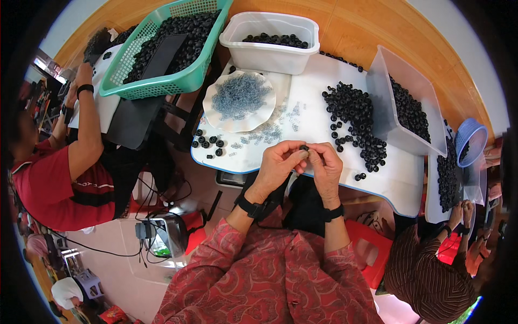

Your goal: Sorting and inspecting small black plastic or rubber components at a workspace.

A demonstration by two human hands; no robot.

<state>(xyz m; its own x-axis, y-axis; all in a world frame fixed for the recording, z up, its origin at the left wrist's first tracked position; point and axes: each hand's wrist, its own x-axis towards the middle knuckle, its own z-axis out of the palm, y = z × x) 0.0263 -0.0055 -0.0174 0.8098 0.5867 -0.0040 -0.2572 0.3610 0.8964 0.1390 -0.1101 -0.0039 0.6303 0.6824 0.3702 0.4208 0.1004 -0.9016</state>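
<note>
At the near edge of the white table [315, 121], my left hand [278, 166] and my right hand [326, 167] meet. Their fingertips pinch a small black round part [304, 147] between them; the fingers cover most of it. A white scalloped plate [243, 125] to the left of my hands carries a heap of small clear bluish rings [240, 96]. More of these rings lie scattered between the plate and my left hand. Right of my hands spreads a loose pile of black round parts [353, 114], some showing a hole. Several more black parts [211, 141] sit at the table's left edge.
A white tub [270, 58] and a clear bin [382, 102], both with black parts, stand behind. Far left is a green basket [129, 86]. Co-workers sit at left [65, 183] and right [431, 270]. Cables hang beside a red stool [195, 237].
</note>
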